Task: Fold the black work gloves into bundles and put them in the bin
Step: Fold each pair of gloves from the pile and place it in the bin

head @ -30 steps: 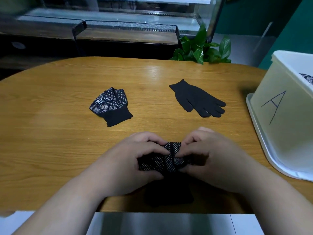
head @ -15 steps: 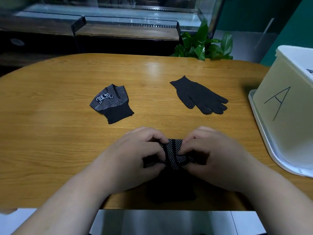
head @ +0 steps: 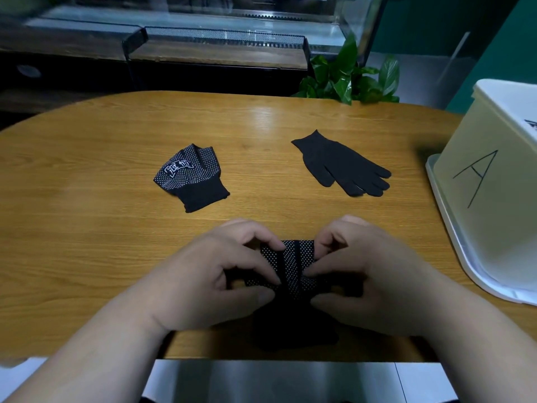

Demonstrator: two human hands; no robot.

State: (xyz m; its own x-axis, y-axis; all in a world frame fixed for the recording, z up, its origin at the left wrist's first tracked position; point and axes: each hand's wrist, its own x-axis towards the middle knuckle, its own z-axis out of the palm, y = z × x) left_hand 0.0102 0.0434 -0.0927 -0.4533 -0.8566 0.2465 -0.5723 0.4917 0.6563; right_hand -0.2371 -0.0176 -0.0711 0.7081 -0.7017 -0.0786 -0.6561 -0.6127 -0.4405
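Wooden table [head: 87,228] with a rounded far edge, dark counter and leafy plant [head: 348,80] behind. Near the front edge, dotted glove pair [head: 293,266] pinched from both sides: left hand [head: 215,280] clamped on its left half, thumb below and fingers curled over the top; right hand [head: 374,274] clamped likewise on the right half. Probably gripped this way to keep the folded fingers tight while the cuff, hanging dark below toward the table edge, gets turned over them. Further back on the left, finished bundle [head: 190,177], cuff wrapped round, dots and white lettering up, apparently parked there awaiting the bin. Further back on the right, flat glove pair [head: 340,164], plain side up, not yet folded. At the right edge, white bin [head: 499,199] marked "A", tilted toward the table, likely for an easy drop; something dark with print just visible inside, too small to identify.
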